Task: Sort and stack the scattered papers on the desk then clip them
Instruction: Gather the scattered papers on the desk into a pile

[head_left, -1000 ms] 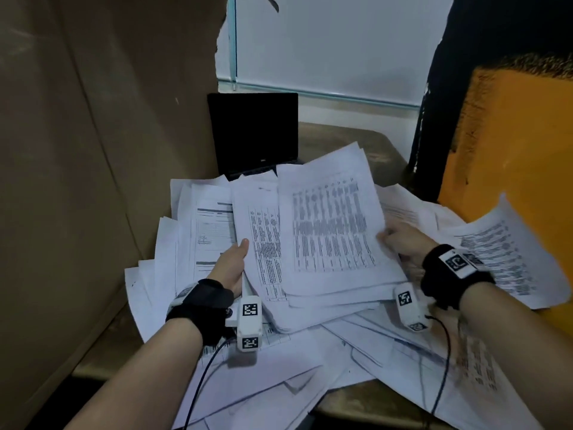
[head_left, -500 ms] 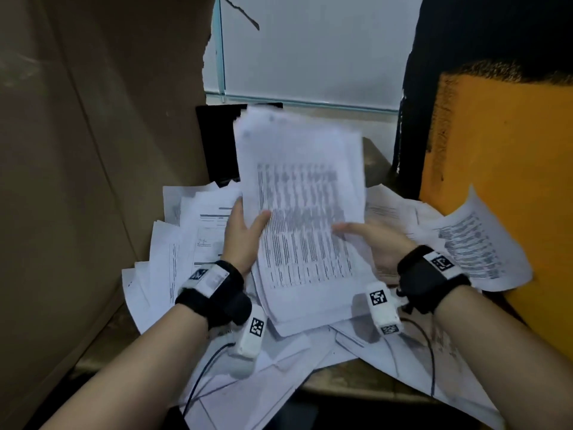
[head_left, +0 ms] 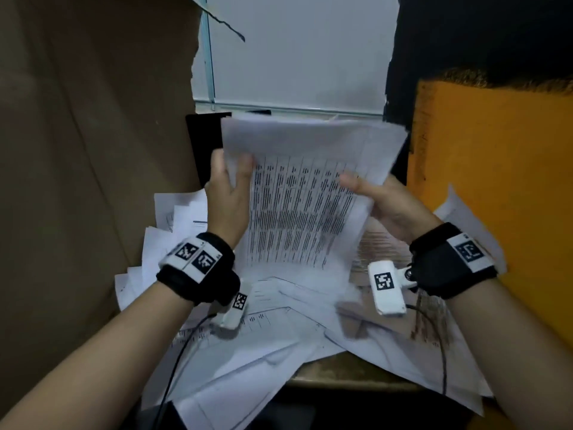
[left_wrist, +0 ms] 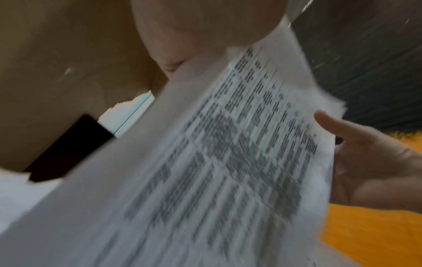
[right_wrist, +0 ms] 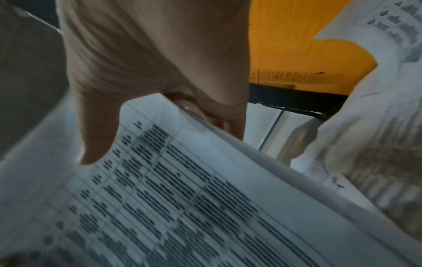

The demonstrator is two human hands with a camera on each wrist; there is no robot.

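**White sheaf held upright between both hands, probably for squaring**

White printed stack [head_left: 305,209] is lifted off the desk [head_left: 350,375], tilted near vertical, table-print side facing the person. Lower edge sits just above the loose sheets [head_left: 273,333] spread over the desk.

Left hand [head_left: 228,197] grips the stack's left edge: thumb on the front face, fingers behind. Right hand [head_left: 390,209] grips the right edge the same way, thumb [right_wrist: 95,144] laid across the print, other fingers curled behind the sheets. Both hands closed on the paper, neither free.

Why this hold, as I read it: opposed side grips with the sheets on end let gravity drop the pages to a common bottom edge, a setup for tapping them flush. Top edge looks ragged and fanned, so alignment isn't done.

More printed sheets [head_left: 465,225] lie off to the right against the orange panel [head_left: 496,181], uncollected. Dark screen [head_left: 204,150] stands behind the stack.

No clip visible in any view. Clipping is well off; most of the sorting remains. Risk: the fanned top pages slipping out during a tap.
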